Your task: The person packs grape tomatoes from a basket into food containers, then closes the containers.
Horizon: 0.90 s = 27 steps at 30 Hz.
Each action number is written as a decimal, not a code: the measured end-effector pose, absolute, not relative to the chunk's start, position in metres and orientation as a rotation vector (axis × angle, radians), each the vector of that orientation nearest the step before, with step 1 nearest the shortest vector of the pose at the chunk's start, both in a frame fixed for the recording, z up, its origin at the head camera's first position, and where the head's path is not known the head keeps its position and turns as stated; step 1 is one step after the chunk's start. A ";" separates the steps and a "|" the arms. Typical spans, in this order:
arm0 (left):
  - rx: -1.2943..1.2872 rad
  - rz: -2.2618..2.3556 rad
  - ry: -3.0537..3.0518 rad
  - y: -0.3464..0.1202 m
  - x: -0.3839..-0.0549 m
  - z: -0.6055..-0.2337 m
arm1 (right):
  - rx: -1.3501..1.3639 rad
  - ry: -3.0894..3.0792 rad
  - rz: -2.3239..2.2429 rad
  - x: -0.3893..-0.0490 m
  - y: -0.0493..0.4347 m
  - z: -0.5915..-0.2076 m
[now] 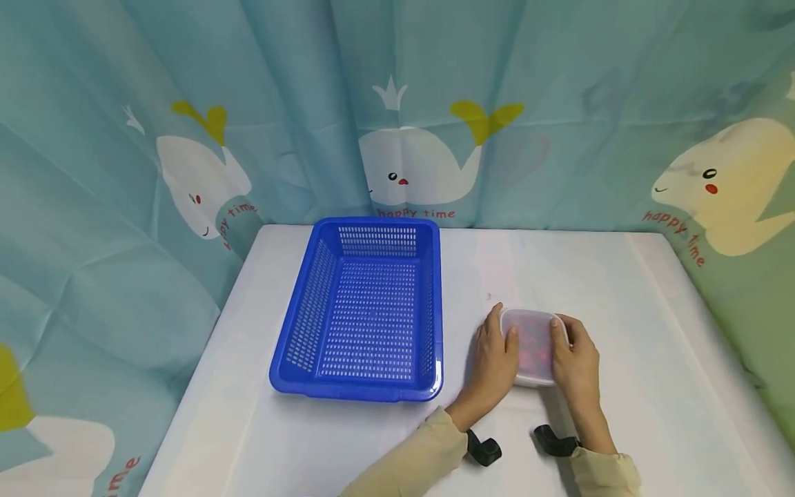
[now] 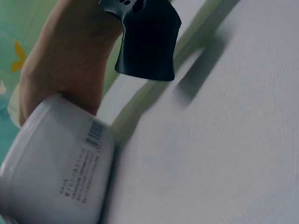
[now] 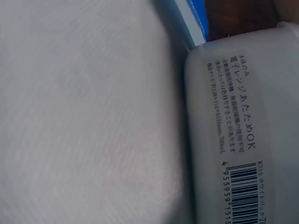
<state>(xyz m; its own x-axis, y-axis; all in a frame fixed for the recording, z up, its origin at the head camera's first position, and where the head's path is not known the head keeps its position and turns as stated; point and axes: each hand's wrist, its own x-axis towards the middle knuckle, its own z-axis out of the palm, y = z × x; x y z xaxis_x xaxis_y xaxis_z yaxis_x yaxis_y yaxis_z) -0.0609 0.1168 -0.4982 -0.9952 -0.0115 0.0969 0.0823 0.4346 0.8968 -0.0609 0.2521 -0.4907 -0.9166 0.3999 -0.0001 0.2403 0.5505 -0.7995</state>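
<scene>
A white plastic food container (image 1: 533, 345) with a translucent lid sits on the table at the right of the head view, something pink showing through the lid. My left hand (image 1: 495, 355) grips its left side, thumb over the lid's edge. On the opposite side my right hand (image 1: 576, 359) holds it the same way, thumb on the lid. Both wrist views show the wall of the container (image 2: 60, 163) with printed text and a barcode (image 3: 244, 196). In the left wrist view a hand (image 2: 70, 56) reaches the container's far side.
A blue perforated basket (image 1: 357, 390) stands on the white table (image 1: 248, 428), left of the hands. Black wrist mounts (image 1: 484, 450) show by both sleeves. A teal curtain (image 1: 298, 83) with printed whales hangs behind and beside the table.
</scene>
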 end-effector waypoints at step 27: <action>-0.272 -1.742 -2.674 0.102 -0.038 -0.499 | -0.741 -2.399 1.700 -0.067 0.258 -0.493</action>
